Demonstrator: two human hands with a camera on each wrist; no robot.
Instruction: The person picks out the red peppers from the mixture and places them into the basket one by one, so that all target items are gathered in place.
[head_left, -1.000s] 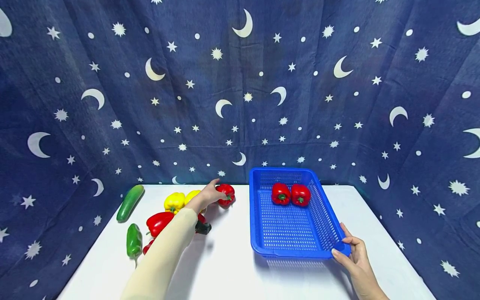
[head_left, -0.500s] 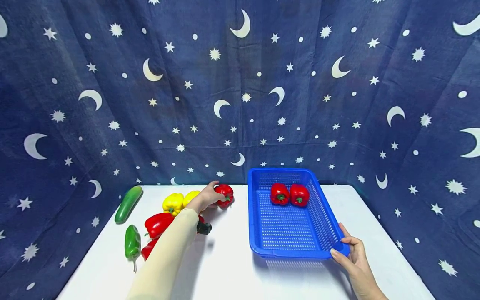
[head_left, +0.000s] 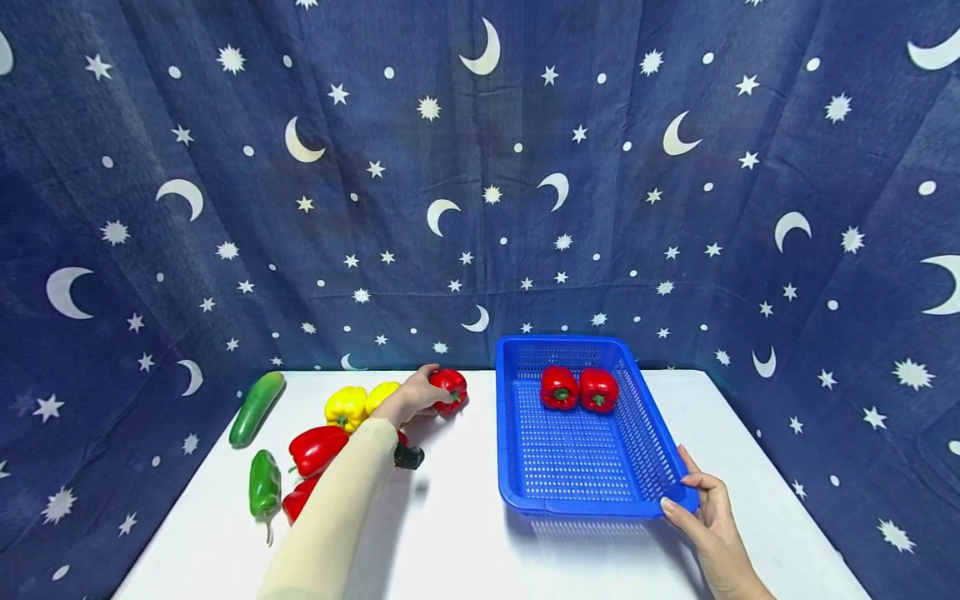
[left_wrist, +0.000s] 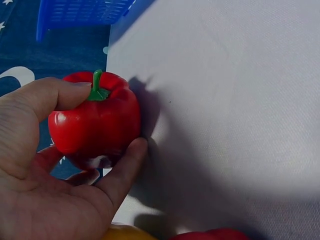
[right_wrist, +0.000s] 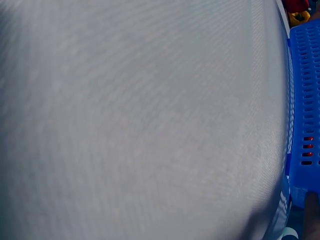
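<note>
While the left hand (head_left: 412, 396) gripped one red pepper (left_wrist: 97, 125) by the table's far edge, thumb beside the stem and fingers around the side, the right hand (head_left: 716, 521) pinched the near right corner of the blue basket (head_left: 506, 433), well apart from the left. Whether the held pepper touched the white table (head_left: 450, 542) could not be told. The work looked partly done: two red peppers (head_left: 558, 388) lay side by side towards the basket's far end, whereas the held one was outside it, to its left. Also outside, towards the table's left edge, were one cucumber (head_left: 257, 408) by the far left corner, one green pepper (head_left: 264, 483) nearer the front, two yellow peppers (head_left: 347, 407) towards the far edge, and two more red vegetables (head_left: 318, 450), one partly behind the cream sleeve (head_left: 337, 508). That made at least five red things in all. One dark item (head_left: 408, 456) showed right of the sleeve, too covered to name.
</note>
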